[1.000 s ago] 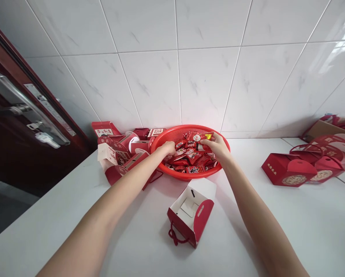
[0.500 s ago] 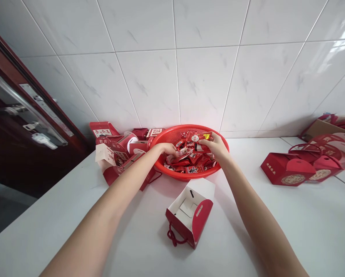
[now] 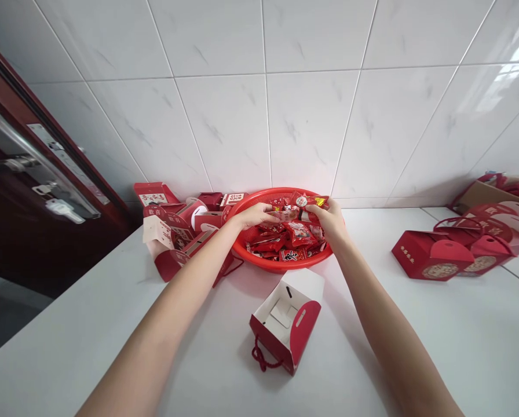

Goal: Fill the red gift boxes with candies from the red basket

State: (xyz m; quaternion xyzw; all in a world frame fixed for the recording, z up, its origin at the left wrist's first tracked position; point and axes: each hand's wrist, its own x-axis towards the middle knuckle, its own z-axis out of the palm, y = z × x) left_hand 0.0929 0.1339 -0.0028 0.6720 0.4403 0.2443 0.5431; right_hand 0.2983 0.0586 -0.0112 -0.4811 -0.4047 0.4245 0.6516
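Both my hands are over a red plastic basket [image 3: 268, 265] full of red-wrapped candies [image 3: 300, 234]. My right hand [image 3: 331, 220] is closed on several wrapped candies [image 3: 302, 201], one with a round white mark and yellow print. From the left, my left hand [image 3: 257, 215] pinches a pinkish wrapped candy [image 3: 289, 214] and holds it against that bunch. In front of the basket stands an open red gift box [image 3: 272, 341], its white inside [image 3: 281, 313] facing up with no candy in it. A dark red cord handle [image 3: 262, 356] hangs at its near left side.
Several opened red and white boxes [image 3: 168, 231] are heaped left of the basket. Closed red gift boxes [image 3: 433, 255] stand at the right, before a cardboard carton [image 3: 481, 197]. A tiled wall [image 3: 303, 127] rises behind the white counter [image 3: 216, 359]. At the left is a dark red door [image 3: 20, 231] with keys.
My left hand has lifted a candy out of the pile and brought it up and right to the ones in my right hand. My right hand has shifted slightly right. The open box stays put.
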